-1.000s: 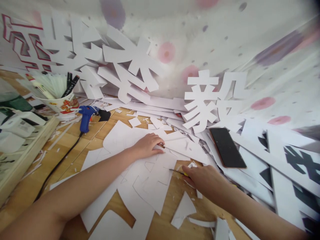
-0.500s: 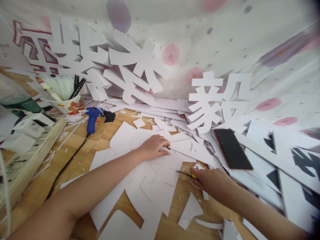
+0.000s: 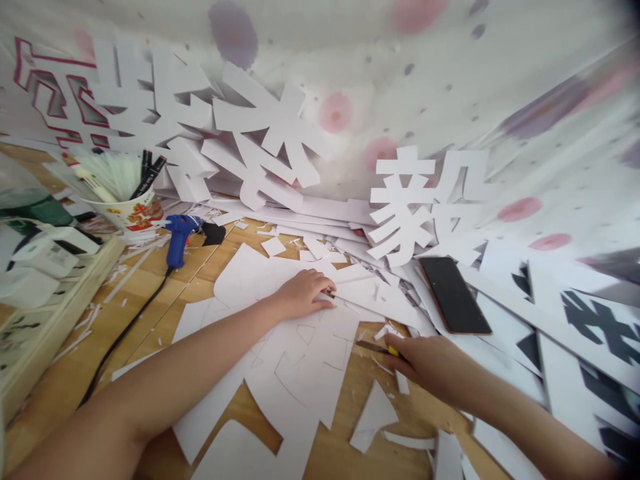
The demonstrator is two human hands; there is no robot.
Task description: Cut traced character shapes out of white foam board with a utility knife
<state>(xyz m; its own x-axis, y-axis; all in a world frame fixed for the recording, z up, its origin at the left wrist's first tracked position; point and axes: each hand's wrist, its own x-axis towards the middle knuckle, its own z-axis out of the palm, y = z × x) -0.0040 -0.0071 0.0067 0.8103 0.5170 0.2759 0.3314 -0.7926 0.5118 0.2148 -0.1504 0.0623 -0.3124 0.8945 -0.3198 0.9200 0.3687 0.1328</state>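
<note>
My right hand point(image 3: 420, 360) is closed around a craft knife point(image 3: 393, 349) with a bit of yellow on its handle. The blade points left, just off the right edge of a white sheet point(image 3: 305, 360) with pencil-drawn shapes. On the upper part of that sheet rests my left hand point(image 3: 305, 293), fingers curled and thumb bent towards them. Something small and dark shows between its thumb and forefinger; I cannot make out what. Cut pieces of white board lie under and around the sheet, among them a loose offcut point(image 3: 373, 417) below the knife.
A blue glue gun point(image 3: 179, 240) with a black cord lies left, near a paper cup point(image 3: 133, 213) of pens and clear sticks. A power strip point(image 3: 65, 313) runs along the left edge. Right are a phone point(image 3: 455, 295) and stacked boards; cut-out white characters point(image 3: 403, 207) stand behind.
The knife blade has drawn back from the sheet's right edge and now sits slightly apart from it. My left hand stays on the sheet. The whole view has shifted a little.
</note>
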